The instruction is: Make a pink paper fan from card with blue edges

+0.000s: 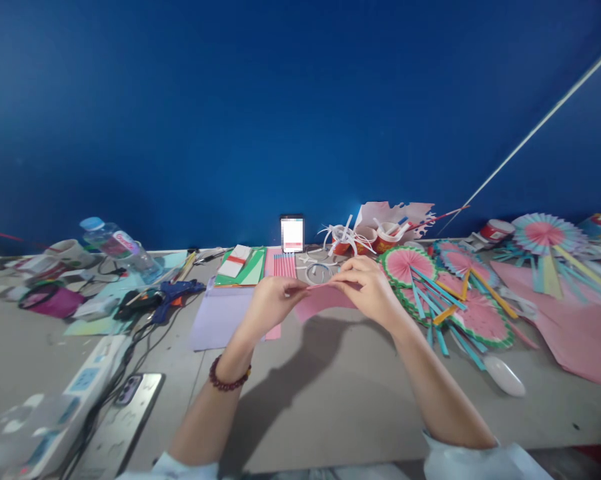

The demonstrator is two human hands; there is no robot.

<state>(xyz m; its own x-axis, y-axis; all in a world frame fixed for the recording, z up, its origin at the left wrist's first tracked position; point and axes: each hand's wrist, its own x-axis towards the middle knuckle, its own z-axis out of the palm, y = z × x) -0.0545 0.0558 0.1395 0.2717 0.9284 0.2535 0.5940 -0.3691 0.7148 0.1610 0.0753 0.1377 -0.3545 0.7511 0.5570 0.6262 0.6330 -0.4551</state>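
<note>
A pink sheet of paper [325,301] is held up by its far edge above the table, hanging down between both hands. My left hand [276,301], below which a dark bead bracelet [230,375] circles the wrist, pinches the paper's left part. With thumb and fingers pressed together, my right hand [364,287] pinches the same edge further right. The fingertips of the two hands are a short way apart. Behind the hands lie pink striped paper [284,265] and a lavender sheet [220,313].
Folded paper fans [410,267] and a white spoon [504,375] lie at right. Cups [387,235] stand at the back near a lit screen [293,235]. At left are a glue gun [175,297], a bottle [123,247], a phone [123,420] and a power strip [87,380].
</note>
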